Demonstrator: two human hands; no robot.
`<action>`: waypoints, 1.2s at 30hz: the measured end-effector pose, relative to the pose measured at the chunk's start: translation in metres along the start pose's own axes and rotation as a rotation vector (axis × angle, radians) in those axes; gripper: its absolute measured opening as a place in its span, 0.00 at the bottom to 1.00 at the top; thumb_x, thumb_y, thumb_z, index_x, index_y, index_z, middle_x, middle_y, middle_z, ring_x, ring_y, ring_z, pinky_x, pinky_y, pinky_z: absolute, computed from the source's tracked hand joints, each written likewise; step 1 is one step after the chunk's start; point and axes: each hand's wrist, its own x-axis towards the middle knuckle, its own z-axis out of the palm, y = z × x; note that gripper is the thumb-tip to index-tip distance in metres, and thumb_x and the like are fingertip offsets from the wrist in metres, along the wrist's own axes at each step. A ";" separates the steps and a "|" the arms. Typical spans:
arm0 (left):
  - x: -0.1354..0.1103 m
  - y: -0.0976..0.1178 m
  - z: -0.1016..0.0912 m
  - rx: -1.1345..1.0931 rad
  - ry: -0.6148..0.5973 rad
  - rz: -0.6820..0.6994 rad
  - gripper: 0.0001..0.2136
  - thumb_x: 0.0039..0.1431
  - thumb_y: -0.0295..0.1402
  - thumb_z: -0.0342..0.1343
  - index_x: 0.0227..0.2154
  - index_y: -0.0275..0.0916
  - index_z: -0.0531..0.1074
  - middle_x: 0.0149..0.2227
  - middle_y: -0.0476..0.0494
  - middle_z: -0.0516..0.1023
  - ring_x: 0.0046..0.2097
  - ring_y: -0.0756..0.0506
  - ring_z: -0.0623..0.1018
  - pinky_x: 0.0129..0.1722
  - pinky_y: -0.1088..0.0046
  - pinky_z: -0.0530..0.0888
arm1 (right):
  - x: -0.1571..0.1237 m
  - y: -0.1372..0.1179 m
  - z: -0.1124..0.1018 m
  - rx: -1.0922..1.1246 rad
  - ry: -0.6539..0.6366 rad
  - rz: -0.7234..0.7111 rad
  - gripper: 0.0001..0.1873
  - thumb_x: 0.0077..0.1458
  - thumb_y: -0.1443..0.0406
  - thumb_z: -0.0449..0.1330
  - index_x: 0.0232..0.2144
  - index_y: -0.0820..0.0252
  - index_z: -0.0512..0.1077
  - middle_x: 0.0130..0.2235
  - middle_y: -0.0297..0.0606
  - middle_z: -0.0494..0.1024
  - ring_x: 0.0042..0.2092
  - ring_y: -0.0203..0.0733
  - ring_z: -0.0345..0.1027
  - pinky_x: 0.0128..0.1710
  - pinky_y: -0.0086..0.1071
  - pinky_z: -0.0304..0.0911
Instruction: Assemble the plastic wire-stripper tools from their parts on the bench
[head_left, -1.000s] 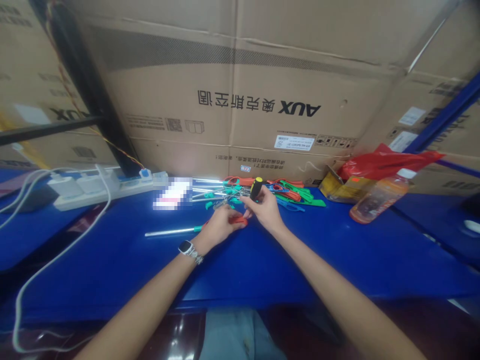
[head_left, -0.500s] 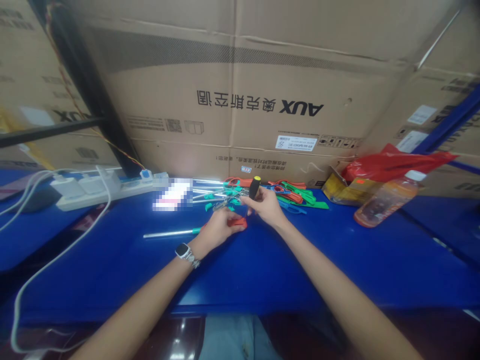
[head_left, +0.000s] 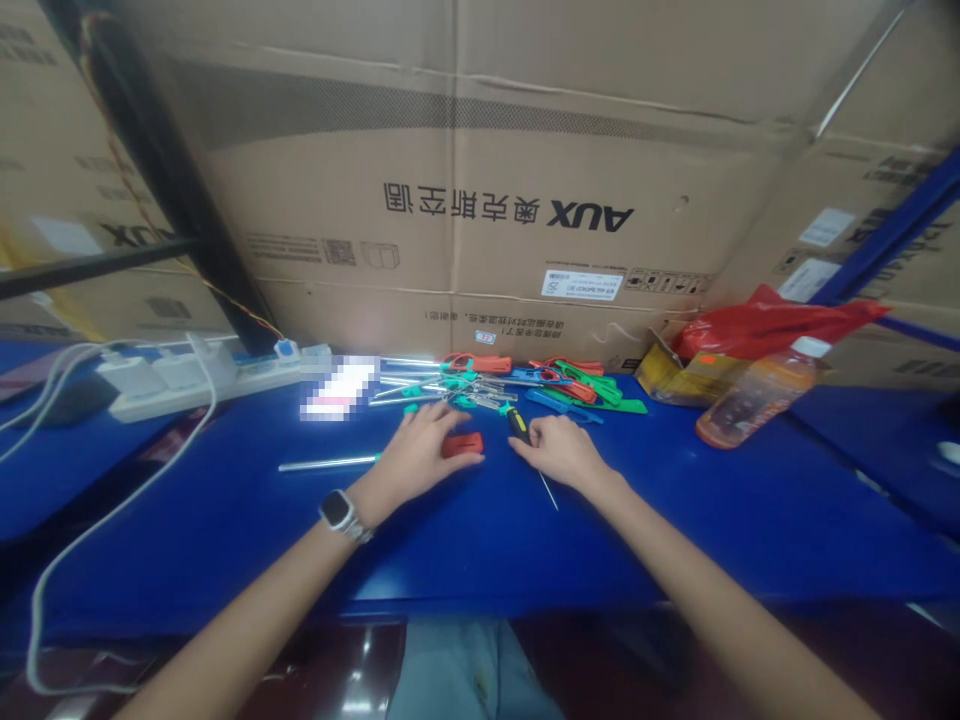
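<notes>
My left hand (head_left: 416,450) lies over a red plastic handle (head_left: 466,445) on the blue table, fingers spread and thumb stretched out beside the handle. A shiny metal rod (head_left: 326,464) with a green collar sticks out to the left from under this hand. In my right hand (head_left: 559,448) is a black and yellow screwdriver (head_left: 517,426), slanted low over the table. Its thin shaft points toward me, and the curled fingers partly hide it. Just beyond both hands lies a heap of metal rods and green parts (head_left: 457,385).
Red, green and blue plastic pieces (head_left: 592,385) lie at the back. To the right stand a tilted drink bottle (head_left: 757,400) and a yellow box (head_left: 667,375) with a red bag (head_left: 780,322). A white power strip (head_left: 165,390) with cables is on the left, beside a blurred bright patch.
The screwdriver has gone from upright over the red handle to lying slanted, right of it. My right hand has moved right and down with it. My left hand's fingers have spread.
</notes>
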 end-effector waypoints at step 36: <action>0.142 -0.103 -0.045 0.255 -0.010 0.081 0.14 0.65 0.26 0.47 0.47 0.38 0.75 0.44 0.39 0.73 0.44 0.42 0.76 0.45 0.66 0.71 | 0.164 0.011 -0.010 -0.079 0.230 -0.495 0.16 0.62 0.68 0.56 0.53 0.62 0.69 0.50 0.47 0.72 0.50 0.48 0.67 0.50 0.39 0.60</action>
